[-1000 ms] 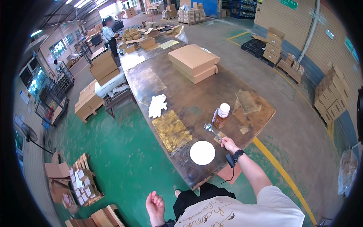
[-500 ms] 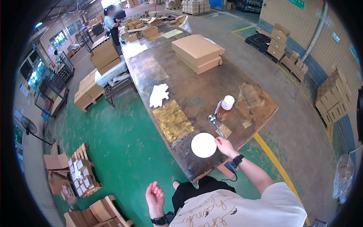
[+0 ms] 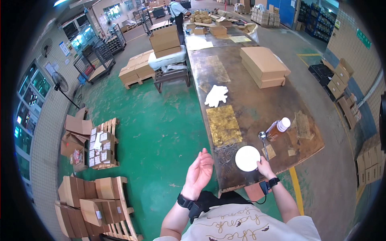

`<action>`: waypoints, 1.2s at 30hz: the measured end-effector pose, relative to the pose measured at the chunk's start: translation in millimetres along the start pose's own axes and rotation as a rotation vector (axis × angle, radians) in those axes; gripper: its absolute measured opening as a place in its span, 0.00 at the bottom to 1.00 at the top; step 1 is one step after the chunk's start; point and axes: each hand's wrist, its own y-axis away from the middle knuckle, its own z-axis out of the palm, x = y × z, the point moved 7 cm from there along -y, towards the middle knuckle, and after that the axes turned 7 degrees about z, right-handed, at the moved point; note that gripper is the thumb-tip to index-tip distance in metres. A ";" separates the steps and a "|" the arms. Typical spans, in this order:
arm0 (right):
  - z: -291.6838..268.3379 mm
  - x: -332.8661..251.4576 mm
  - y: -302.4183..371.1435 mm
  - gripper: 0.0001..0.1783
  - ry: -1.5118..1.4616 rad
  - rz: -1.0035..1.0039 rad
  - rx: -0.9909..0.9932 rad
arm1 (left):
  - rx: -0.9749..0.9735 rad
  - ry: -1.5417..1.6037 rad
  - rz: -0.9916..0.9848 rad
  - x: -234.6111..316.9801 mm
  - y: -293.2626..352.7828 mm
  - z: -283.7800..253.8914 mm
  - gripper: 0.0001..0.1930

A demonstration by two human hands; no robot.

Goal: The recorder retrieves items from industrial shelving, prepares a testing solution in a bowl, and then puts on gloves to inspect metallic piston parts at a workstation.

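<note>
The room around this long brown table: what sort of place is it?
Probably a factory or warehouse packing area: cardboard boxes are stacked on a wooden pallet, a cage trolley stands further back, and the stained worktable looks well used.

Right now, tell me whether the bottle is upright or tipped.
Upright: the bottle stands on the table, its white cap above its brown body.
</note>
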 end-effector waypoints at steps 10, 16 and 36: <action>2.7 3.3 -3.4 0.16 -0.017 0.036 -0.023 | -0.017 -0.320 -0.031 -37.2 -13.5 4.2 0.17; 3.8 -1.3 -3.3 0.16 -0.015 0.009 -0.012 | -0.129 -0.296 -0.078 -38.0 -10.1 4.9 0.18; 2.7 -0.2 -9.5 0.14 0.052 -0.017 -0.001 | -0.205 -0.281 -0.127 -45.1 9.2 31.3 0.27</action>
